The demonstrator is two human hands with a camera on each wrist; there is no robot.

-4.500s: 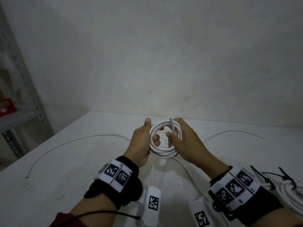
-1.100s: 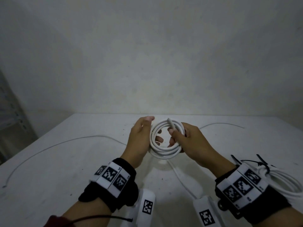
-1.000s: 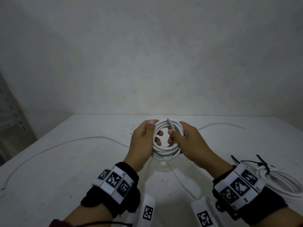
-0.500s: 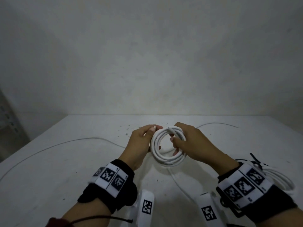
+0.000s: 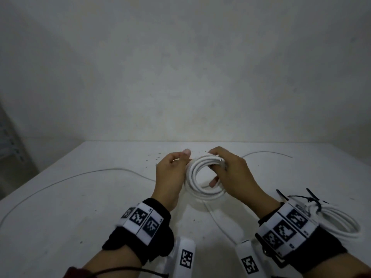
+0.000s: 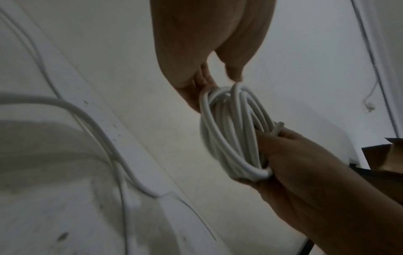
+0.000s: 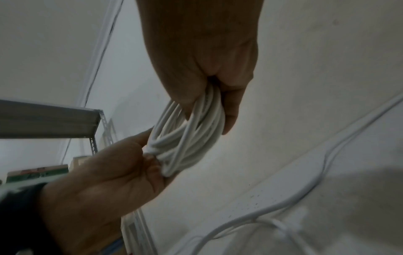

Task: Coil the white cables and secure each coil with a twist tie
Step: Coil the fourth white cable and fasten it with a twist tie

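Note:
A white cable coil hangs just above the white table between both hands. My left hand pinches its left rim, thumb on top. My right hand grips the right side, fingers curled over the top and thumb through the ring. The cable's cut end sits under the right fingers. In the left wrist view the coil shows edge-on, and in the right wrist view the coil is clamped by both hands. A loose tail runs from the coil toward me.
A second white coil bound with a black twist tie lies at the right, beside my right wrist. Thin loose wires lie on the table at the left and far right. A metal shelf stands off the left.
The coil has dropped lower and tipped from upright to nearly flat. The cable end that stuck up now lies under the right fingers. The left thumb now closes on the rim.

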